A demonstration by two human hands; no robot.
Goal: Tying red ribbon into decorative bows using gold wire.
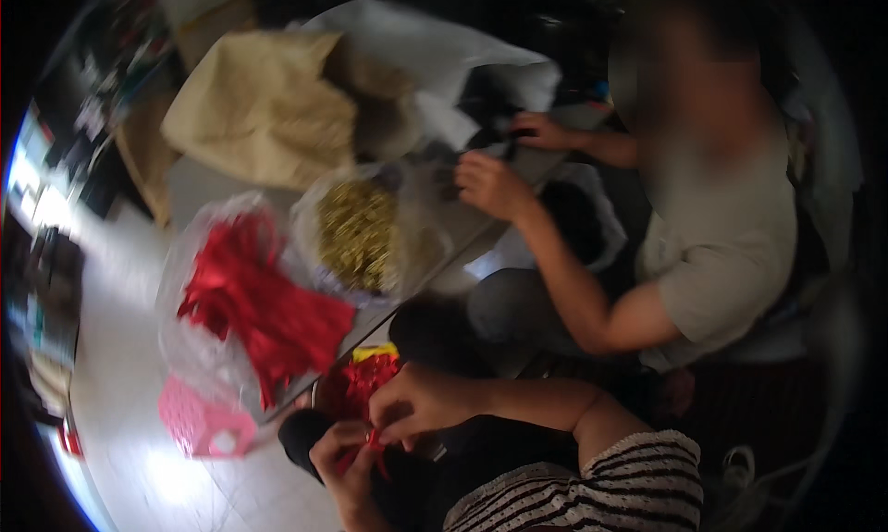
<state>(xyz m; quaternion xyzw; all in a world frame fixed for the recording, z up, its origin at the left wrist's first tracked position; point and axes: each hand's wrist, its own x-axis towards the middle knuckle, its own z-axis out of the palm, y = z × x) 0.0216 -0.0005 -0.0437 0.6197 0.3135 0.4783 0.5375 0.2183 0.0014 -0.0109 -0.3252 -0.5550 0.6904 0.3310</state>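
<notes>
Above my lap, my left hand and my right hand come together, fingertips pinched on one small red ribbon. A short end of the ribbon hangs below the fingers; its exact shape is blurred. Just beyond my hands sits a heap of small red ribbon pieces, partly hidden by my right hand, with a bit of yellow at its far edge. On the table to the left, a bundle of long red ribbons spills out of a clear plastic bag.
A clear bag of gold twist ties or similar pieces stands on the grey table. Behind it lie a brown paper sack and a white sack. A co-worker sits at right, handling something dark. A pink perforated basket is at left.
</notes>
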